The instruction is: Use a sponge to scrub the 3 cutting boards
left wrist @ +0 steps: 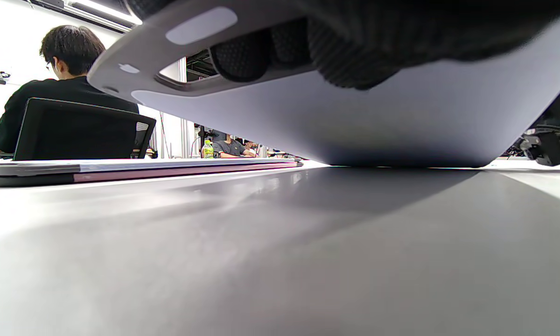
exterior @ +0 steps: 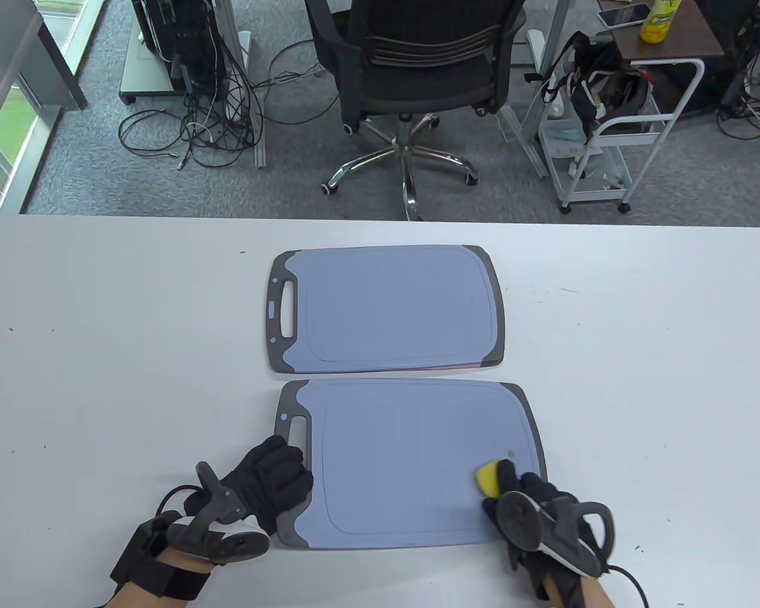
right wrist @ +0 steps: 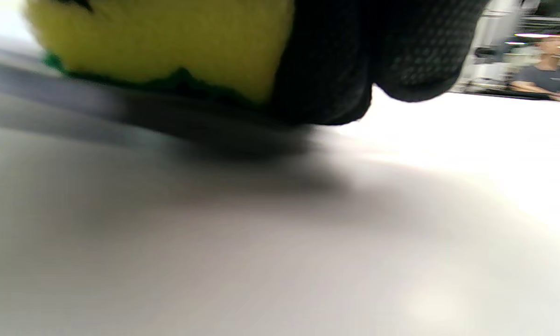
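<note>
- right hand grips sponge on near board, right end, table's near edge
- left hand grips handle end, tilted up
- step: likely scrubbing this board
- next: stroke toward handle; far stack waits

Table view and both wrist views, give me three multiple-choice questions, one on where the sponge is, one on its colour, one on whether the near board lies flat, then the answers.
1. Where is the sponge?
A. on the near cutting board's right part
B. on the far cutting board
C. on the bare table

2. What colour is the sponge?
A. pink
B. yellow with a green layer
C. blue

3. How does the near cutting board lie?
A. flat
B. handle end raised
C. standing on edge

Answers: 1 A, the right hand holds it there in the table view. 2 B, the right wrist view shows yellow over green. 3 B, the left wrist view shows the left hand lifting that end off the table.
</note>
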The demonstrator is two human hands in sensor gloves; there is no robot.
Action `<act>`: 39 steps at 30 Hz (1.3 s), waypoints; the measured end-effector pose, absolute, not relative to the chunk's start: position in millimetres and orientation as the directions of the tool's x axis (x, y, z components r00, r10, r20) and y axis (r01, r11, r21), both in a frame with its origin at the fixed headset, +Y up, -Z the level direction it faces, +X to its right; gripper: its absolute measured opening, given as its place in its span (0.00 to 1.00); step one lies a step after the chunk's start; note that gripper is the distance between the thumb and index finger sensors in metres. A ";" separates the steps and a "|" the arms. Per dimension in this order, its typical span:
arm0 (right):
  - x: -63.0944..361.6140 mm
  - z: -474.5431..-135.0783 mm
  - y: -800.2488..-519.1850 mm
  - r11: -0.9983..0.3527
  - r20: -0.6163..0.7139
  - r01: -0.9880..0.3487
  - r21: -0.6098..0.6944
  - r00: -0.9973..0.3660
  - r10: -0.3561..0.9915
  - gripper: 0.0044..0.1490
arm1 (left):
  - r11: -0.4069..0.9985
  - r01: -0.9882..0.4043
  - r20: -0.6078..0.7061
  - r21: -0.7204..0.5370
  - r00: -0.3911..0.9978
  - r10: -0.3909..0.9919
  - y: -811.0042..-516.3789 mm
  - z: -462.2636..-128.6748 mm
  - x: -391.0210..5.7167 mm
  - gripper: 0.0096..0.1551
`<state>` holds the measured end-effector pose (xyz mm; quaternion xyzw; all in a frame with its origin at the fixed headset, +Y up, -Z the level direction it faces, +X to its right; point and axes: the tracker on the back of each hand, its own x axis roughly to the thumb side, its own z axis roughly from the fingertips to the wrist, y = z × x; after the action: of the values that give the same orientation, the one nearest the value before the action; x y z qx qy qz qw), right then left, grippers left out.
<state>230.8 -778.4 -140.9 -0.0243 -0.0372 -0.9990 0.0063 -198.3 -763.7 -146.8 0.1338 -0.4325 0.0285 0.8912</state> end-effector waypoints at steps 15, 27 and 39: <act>-26.0 -121.1 -741.8 -0.995 0.692 -0.015 -0.103 -0.720 -0.061 0.48 | 0.967 -0.155 0.773 0.204 0.631 -0.062 -764.2 -148.5 -197.6 0.22; 114.1 -120.0 -770.4 -0.992 0.467 0.107 -0.072 -0.875 -0.129 0.48 | 0.968 -0.143 0.768 0.207 0.636 -0.070 -764.5 -148.8 -196.7 0.23; 276.5 -130.7 -780.8 -0.993 0.060 0.026 0.116 -0.998 -0.019 0.46 | 0.967 -0.145 0.765 0.212 0.640 -0.071 -764.5 -148.7 -196.8 0.23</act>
<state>276.5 -780.8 -130.7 -0.0295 -0.0585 -0.9978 0.0111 -196.8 -764.5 -148.7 0.1278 -0.4238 0.0206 0.8965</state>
